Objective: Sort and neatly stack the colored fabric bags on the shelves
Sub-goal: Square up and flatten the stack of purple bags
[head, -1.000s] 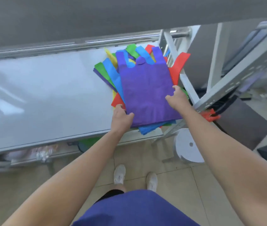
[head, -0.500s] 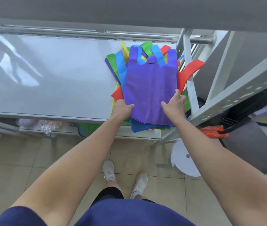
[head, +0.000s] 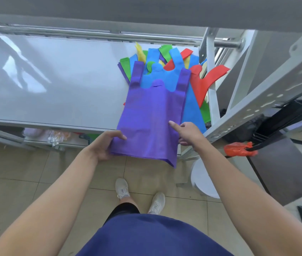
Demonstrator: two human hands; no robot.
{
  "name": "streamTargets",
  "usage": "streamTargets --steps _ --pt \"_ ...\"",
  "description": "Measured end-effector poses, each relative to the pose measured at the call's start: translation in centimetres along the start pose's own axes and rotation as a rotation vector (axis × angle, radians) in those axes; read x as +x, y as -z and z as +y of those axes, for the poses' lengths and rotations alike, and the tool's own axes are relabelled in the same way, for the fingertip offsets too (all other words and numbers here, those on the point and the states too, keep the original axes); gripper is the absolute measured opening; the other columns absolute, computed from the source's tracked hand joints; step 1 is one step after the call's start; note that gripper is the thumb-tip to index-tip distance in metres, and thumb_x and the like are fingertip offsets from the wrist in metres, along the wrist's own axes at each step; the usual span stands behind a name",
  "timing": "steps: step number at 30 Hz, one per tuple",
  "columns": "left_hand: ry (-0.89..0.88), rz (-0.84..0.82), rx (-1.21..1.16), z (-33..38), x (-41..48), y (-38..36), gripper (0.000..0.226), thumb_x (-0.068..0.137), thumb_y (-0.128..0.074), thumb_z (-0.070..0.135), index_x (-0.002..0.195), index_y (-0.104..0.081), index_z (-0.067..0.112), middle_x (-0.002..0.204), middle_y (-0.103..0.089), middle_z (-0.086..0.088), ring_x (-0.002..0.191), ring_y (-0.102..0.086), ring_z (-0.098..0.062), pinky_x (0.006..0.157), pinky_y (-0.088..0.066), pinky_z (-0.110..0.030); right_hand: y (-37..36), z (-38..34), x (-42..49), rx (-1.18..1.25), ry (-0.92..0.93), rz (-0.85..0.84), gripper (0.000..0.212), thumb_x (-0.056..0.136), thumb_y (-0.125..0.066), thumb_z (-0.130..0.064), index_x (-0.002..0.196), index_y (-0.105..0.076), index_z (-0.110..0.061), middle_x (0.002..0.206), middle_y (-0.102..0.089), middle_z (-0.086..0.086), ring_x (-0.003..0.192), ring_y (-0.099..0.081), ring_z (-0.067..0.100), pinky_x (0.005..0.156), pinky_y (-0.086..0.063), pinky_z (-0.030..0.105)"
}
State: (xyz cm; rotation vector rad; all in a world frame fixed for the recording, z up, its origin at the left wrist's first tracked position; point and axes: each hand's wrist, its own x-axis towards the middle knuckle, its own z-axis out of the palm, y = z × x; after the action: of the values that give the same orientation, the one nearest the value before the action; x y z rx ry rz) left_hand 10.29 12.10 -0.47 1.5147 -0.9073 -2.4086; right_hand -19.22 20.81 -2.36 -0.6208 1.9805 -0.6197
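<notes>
The purple bag point(head: 152, 115) is kept flat, likely so it can be drawn off the mixed pile point(head: 192, 108) uncreased. Its near-left corner is gripped by the left hand point(head: 104, 146), and its right edge is pinched by the right hand point(head: 187, 134). Its bottom overhangs the front of the shelf point(head: 54, 89). The right side is crowded by an upright post point(head: 210, 56), past which a red handle point(head: 218, 72) is draped.

Both bare forearms reach forward from the lower corners and converge. The left hand point(head: 103, 145) grips the purple bag point(head: 152, 115) at its near left corner, thumb on top and fingers beneath. The right hand point(head: 189, 134) pinches the bag's right edge, thumb stretched across the top.
</notes>
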Motion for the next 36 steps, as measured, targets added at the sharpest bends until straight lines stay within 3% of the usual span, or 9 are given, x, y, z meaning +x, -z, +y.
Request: streamTargets --steps 3,8,12,16,20,24,27,31,36 --pt "-0.011 -0.048 -0.072 -0.2 0.0 0.4 0.036 0.088 -0.069 0.029 0.121 -0.070 0.014 0.120 -0.072 -0.010 0.104 -0.070 -0.030 0.082 -0.059 -0.037 0.0 0.3 -1.0 -0.332 -0.020 -0.039 0.077 0.090 -0.045 -0.080 0.073 -0.062 -0.007 0.065 -0.072 0.004 0.061 -0.071 0.026 0.079 -0.064 0.044" --pt "-0.072 -0.004 0.027 0.0 0.9 -0.4 0.039 0.094 -0.069 0.009 0.129 -0.065 -0.007 0.119 -0.072 -0.019 0.088 -0.076 -0.024 0.076 -0.064 -0.032 0.0 1.8 -1.9 -0.614 -0.060 -0.056 0.101 0.083 -0.020 -0.094 0.070 -0.077 -0.012 0.057 -0.073 0.000 0.064 -0.075 0.020 0.087 -0.059 0.042" --pt "-0.031 -0.027 0.105 -1.2 0.2 -0.2 0.047 0.089 -0.075 0.008 0.133 -0.063 -0.005 0.130 -0.068 -0.021 0.105 -0.073 -0.029 0.090 -0.062 -0.037 0.5 2.6 -1.9 -0.184 -0.051 -0.117 0.073 0.090 -0.060 -0.071 0.086 -0.072 0.000 0.076 -0.078 0.009 0.064 -0.077 0.025 0.079 -0.065 0.045" --pt "-0.120 0.042 0.085 -2.2 0.2 -0.7 0.037 0.093 -0.072 0.009 0.128 -0.067 -0.002 0.129 -0.069 -0.021 0.096 -0.076 -0.027 0.077 -0.063 -0.034 0.5 2.7 -3.0 0.171 0.016 -0.076 0.035 0.089 -0.080 -0.039 0.097 -0.072 -0.006 0.097 -0.079 0.011 0.076 -0.079 0.022 0.064 -0.065 0.037" --pt "-0.190 0.084 -0.029 -1.0 0.8 -1.6 0.036 0.102 -0.061 0.034 0.126 -0.071 0.010 0.123 -0.074 -0.013 0.102 -0.075 -0.026 0.079 -0.062 -0.035 0.4 2.4 -3.1 0.245 0.054 -0.029 0.014 0.094 -0.073 -0.020 0.099 -0.067 -0.008 0.102 -0.076 0.009 0.083 -0.077 0.024 0.063 -0.063 0.037" --pt "-0.193 0.107 0.130 0.4 1.2 -2.1 0.030 0.096 -0.071 0.019 0.122 -0.072 0.004 0.124 -0.074 -0.015 0.100 -0.074 -0.027 0.089 -0.061 -0.041 0.5 1.6 -2.2 0.296 0.027 -0.039 0.018 0.091 -0.067 -0.028 0.097 -0.061 -0.012 0.097 -0.068 0.006 0.077 -0.066 0.021 0.058 -0.054 0.031" --pt "-0.188 0.023 0.161 0.7 0.2 -2.5 0.026 0.092 -0.071 0.009 0.119 -0.071 0.008 0.111 -0.077 -0.007 0.093 -0.075 -0.024 0.076 -0.062 -0.034 0.1 1.2 -1.1 0.220 0.075 0.043 0.029 0.086 -0.075 -0.040 0.103 -0.069 -0.018 0.103 -0.075 -0.001 0.088 -0.073 0.022 0.071 -0.057 0.035" --pt "-0.222 0.059 0.060 0.1 -0.9 -1.1 0.035 0.087 -0.074 0.001 0.122 -0.069 -0.002 0.117 -0.075 -0.018 0.093 -0.074 -0.032 0.077 -0.061 -0.040 -1.1 0.1 -1.1 0.312 0.119 -0.017 0.015 0.094 -0.070 -0.018 0.108 -0.073 -0.013 0.106 -0.079 0.007 0.095 -0.076 0.026 0.090 -0.061 0.046" --pt "-0.286 0.110 -0.082 -0.7 -2.8 3.1 0.046 0.087 -0.079 0.006 0.130 -0.066 0.001 0.124 -0.072 -0.020 0.106 -0.072 -0.036 0.085 -0.062 -0.048 -3.0 -2.9 -2.7 0.380 0.104 -0.168 0.024 0.099 -0.056 -0.007 0.119 -0.071 -0.007 0.111 -0.078 0.010 0.096 -0.076 0.025 0.084 -0.061 0.037"
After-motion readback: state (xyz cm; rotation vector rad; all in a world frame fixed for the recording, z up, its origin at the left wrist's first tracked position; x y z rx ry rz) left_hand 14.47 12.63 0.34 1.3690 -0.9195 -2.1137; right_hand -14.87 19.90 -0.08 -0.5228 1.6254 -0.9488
